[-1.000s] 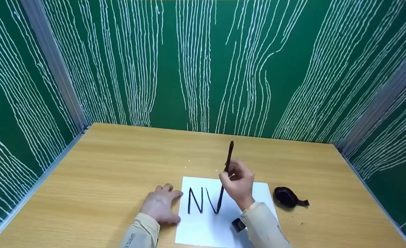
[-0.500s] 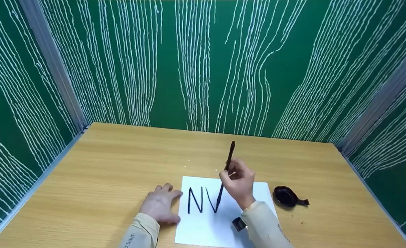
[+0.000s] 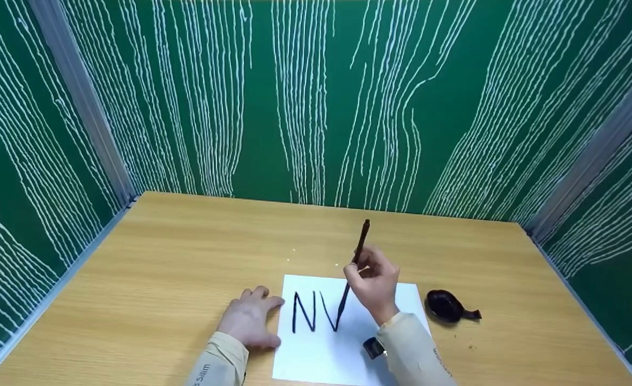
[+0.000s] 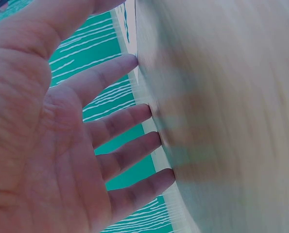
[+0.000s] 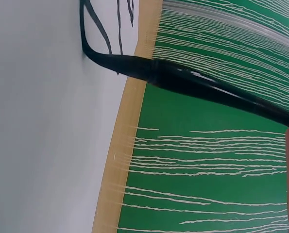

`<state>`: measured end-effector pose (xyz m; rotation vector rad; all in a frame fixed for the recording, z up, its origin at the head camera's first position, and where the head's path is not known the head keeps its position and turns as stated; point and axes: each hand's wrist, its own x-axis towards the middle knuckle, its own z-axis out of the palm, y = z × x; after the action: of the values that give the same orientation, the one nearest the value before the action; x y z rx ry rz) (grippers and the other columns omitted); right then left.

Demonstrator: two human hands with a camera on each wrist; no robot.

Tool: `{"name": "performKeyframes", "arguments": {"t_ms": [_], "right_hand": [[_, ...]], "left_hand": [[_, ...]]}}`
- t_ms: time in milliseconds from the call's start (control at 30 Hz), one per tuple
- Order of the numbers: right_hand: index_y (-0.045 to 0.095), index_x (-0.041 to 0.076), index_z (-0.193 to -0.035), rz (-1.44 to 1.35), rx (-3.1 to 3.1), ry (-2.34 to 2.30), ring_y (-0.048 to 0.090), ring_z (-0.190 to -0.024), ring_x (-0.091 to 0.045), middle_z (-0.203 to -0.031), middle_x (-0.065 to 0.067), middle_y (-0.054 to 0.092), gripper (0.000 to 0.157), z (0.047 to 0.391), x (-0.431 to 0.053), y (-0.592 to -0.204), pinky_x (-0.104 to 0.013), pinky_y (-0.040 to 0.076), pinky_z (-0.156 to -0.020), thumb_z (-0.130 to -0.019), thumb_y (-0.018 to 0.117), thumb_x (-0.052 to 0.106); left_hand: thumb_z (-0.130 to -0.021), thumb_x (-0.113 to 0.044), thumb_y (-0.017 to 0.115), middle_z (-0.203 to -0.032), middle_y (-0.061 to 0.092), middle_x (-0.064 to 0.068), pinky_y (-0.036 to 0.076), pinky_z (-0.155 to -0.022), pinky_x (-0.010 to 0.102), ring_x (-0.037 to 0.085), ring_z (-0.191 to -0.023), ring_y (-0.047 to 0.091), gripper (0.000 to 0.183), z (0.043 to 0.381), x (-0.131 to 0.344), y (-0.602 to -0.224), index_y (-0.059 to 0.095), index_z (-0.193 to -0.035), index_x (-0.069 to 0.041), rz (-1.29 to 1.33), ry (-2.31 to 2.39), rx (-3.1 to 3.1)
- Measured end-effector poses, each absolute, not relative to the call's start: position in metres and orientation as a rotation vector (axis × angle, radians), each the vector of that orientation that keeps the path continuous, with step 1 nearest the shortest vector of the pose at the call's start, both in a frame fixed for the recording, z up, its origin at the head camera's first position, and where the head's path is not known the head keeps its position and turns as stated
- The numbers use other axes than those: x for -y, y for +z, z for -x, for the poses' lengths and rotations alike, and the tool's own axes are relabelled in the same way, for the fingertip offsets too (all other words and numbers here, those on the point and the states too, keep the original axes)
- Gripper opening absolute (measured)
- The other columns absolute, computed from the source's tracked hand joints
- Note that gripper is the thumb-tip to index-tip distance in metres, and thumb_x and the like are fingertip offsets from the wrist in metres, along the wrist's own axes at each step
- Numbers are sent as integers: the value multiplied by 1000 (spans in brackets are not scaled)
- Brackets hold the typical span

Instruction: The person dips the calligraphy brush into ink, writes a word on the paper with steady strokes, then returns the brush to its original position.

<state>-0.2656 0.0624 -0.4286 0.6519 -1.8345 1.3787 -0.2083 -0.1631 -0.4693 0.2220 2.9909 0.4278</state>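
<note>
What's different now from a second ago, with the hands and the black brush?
Only a little: the right hand has shifted slightly to the right, and the top of the brush leans a bit further right. Nothing was picked up or let go. The brush tip is still on the paper; the left hand and the black dish stayed put.

Bright head view; blurry tabletop (image 4: 251, 107) in left wrist view
</note>
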Motion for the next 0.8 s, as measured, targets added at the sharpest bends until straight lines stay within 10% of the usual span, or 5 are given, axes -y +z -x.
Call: {"name": "performKeyframes", "arguments": {"t_ms": [800], "right_hand": [[60,15,-88,-635,1807,1349,55,-57,-7,-66,-5,60,26,293,-76,-450,-20,49,-46,-68,58,-3]], "left_hand": [[-49,-41,72,-126,43,9,38,-85,51,29,-108,41,78,208,163,-467,50,-122,-25,-236,454,-2999]]}}
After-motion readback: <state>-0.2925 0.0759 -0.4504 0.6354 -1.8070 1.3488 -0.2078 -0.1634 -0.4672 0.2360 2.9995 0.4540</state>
